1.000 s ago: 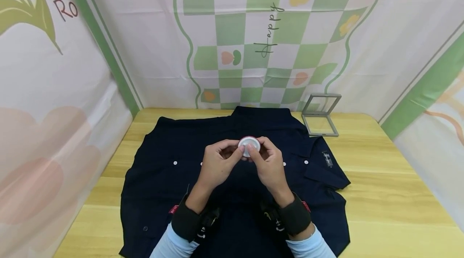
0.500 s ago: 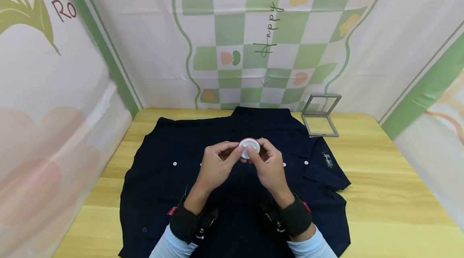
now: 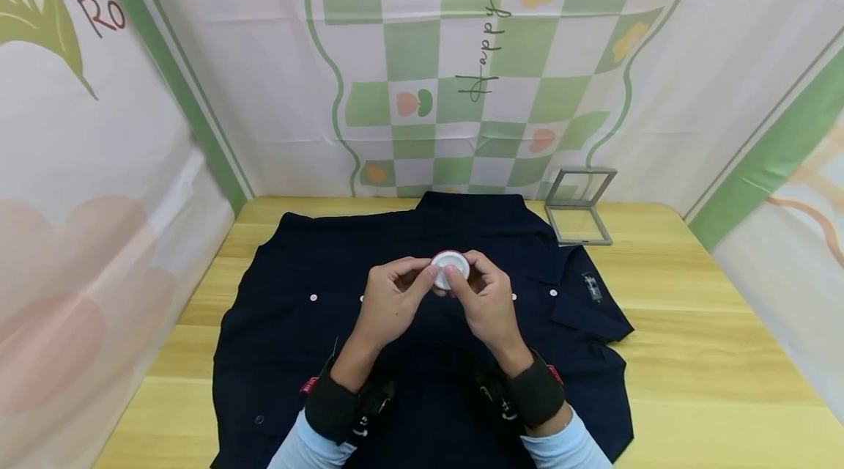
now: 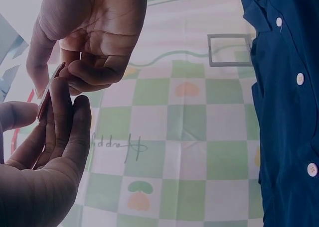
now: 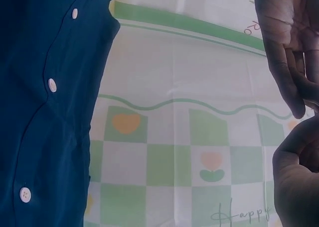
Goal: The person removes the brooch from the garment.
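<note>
Both hands meet over the middle of a dark navy button-up shirt (image 3: 283,330) in the head view. Between them is a small round disc (image 3: 451,259), its white face up and its edge red. My left hand (image 3: 393,298) pinches its left side, thumb on the white face and fingers behind. On the other side my right hand (image 3: 488,300) grips it likewise, its thumb pressing on the face. Seen edge-on in the left wrist view, the disc (image 4: 50,90) is thin. In the right wrist view the fingers and the frame's edge hide it.
A grey hinged frame (image 3: 571,204) with clear panes stands unfolded near the back right edge of the wooden table (image 3: 699,352). A patterned cloth curtain (image 3: 277,88) rises behind and along both sides. White buttons (image 3: 313,297) dot the shirt.
The head view has shifted slightly, moving the whole scene a little to the left. Both hands keep their hold on the disc, with hardly any change in the fingers.
</note>
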The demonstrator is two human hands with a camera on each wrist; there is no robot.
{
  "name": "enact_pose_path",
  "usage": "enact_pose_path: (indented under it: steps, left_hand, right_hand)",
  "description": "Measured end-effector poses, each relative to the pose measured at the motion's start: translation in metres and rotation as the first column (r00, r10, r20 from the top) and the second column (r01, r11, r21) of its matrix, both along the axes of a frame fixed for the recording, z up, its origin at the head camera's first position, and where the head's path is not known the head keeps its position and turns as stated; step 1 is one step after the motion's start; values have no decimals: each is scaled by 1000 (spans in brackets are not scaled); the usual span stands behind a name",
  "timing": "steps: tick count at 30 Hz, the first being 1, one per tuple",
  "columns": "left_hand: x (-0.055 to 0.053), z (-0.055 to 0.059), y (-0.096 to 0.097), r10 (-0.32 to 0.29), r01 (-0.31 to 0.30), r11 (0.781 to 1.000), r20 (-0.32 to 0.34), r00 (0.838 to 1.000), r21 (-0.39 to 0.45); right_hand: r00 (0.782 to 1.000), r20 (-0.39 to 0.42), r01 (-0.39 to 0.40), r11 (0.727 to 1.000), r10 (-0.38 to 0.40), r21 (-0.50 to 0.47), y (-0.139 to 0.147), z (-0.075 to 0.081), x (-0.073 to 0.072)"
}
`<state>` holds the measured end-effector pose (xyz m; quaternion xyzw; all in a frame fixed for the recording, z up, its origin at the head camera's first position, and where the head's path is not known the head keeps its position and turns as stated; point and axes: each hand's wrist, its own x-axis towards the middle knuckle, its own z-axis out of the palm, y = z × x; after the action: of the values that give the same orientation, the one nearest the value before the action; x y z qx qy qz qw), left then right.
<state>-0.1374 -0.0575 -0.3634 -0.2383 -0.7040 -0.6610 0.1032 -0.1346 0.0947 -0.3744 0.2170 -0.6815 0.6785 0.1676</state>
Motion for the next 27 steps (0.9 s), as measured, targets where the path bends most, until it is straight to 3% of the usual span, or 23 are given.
enact_pose_path:
  steps: [15,27]
  left_hand:
    - [1,-3,2,-15,15,1000,14,1000,-6]
    - [0,-3,2,-18,18,1000,10,1000,-9]
  right_hand:
    - [998,-49,-49,999,49,1,5,-7,-4]
    - [998,-60,-23,999,24,30,6,-8,-5]
